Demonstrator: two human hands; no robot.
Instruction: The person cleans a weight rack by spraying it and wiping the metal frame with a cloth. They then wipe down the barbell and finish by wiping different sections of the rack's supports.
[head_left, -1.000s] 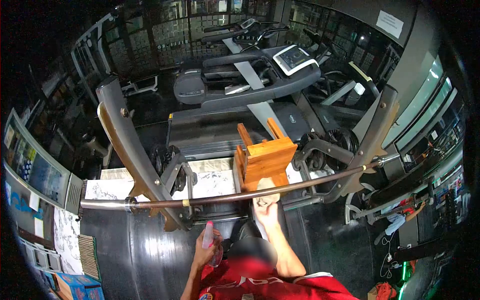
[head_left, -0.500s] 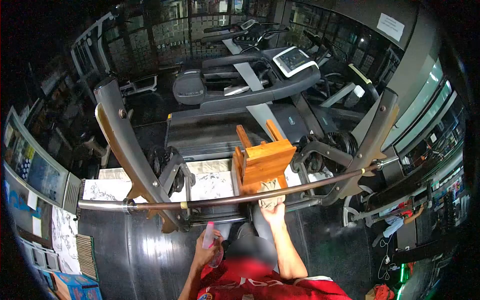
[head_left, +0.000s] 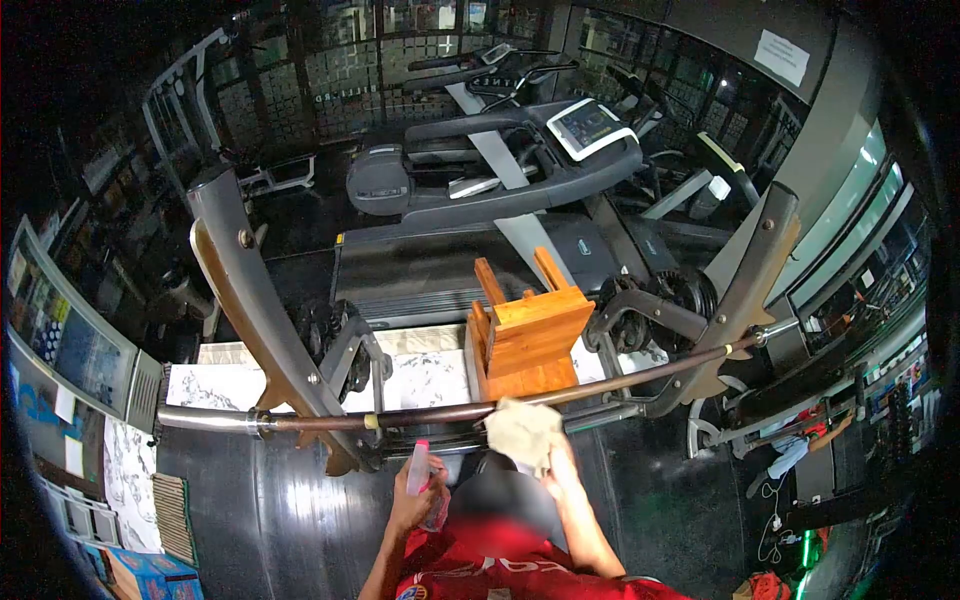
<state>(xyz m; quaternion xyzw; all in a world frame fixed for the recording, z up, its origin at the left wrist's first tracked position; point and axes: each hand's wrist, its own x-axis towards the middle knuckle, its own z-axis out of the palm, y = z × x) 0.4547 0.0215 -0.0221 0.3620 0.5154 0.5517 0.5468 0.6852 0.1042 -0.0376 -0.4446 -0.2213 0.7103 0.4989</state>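
Observation:
My left hand [head_left: 409, 505] is wrapped around a clear spray bottle [head_left: 435, 510] with a pink-and-white top, held low near my chest. A pale beige cloth [head_left: 524, 432] is gripped in my right hand [head_left: 562, 474], its upper edge overlapping the long barbell [head_left: 440, 415] in this view. The bar runs across in front of me, resting on the two uprights of a rack [head_left: 262, 300]. Just beyond the bar stands an orange-brown wooden stool [head_left: 535, 338], tipped so that its legs point away from me.
Treadmills [head_left: 500, 195] stand behind the rack. Weight plates [head_left: 685, 300] hang on the rack's sides. A glass-fronted fridge [head_left: 75, 320] is at the left, with a blue box [head_left: 160, 578] below it. At the far right another person [head_left: 790, 445] shows in red.
My right hand and the cloth have come back toward me and slightly left, away from the stool's front. My left hand with the spray bottle has hardly moved.

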